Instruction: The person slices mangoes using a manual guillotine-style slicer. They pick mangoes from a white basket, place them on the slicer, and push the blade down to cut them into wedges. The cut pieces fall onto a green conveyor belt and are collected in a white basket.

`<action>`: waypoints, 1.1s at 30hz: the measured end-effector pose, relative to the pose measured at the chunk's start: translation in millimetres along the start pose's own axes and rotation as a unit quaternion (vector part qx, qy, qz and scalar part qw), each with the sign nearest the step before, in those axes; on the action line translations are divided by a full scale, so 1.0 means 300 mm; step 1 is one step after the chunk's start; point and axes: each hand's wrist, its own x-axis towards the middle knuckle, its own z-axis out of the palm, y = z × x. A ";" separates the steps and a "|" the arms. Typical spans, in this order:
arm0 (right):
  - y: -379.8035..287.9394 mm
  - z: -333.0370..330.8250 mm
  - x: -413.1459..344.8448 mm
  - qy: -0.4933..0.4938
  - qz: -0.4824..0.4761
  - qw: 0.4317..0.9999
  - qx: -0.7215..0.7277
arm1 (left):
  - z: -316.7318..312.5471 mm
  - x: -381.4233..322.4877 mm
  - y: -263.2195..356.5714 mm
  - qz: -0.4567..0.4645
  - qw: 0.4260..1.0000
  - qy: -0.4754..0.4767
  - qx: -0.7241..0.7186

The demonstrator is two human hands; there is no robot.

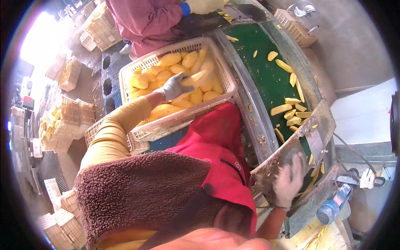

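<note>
My left hand (175, 87), in a pale glove, reaches into a pale plastic crate (232, 86) heaped with peeled yellow tubers (170, 59) that look like sweet potatoes. Its fingers are around one blurred tuber (195, 79) above the heap. My right hand (289, 181), gloved too and smeared by motion, is raised at the lower end of the conveyor, near a worn metal plate (276, 167). Its fingers are apart and I see nothing in them. Cut yellow pieces (281, 109) lie on the green conveyor belt (259, 78) beyond the plate.
A co-worker's sleeve (150, 22) and gloved hand (204, 5) are at the belt's far end. The conveyor's metal side rail (250, 93) runs beside the crate. Stacked crates (67, 117) stand at left. A blue motor (329, 211) sits at lower right.
</note>
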 end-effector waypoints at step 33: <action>0.186 0.000 0.216 0.098 0.107 0.970 -0.194 | 1.487 0.443 1.404 -0.226 0.476 -0.538 -0.658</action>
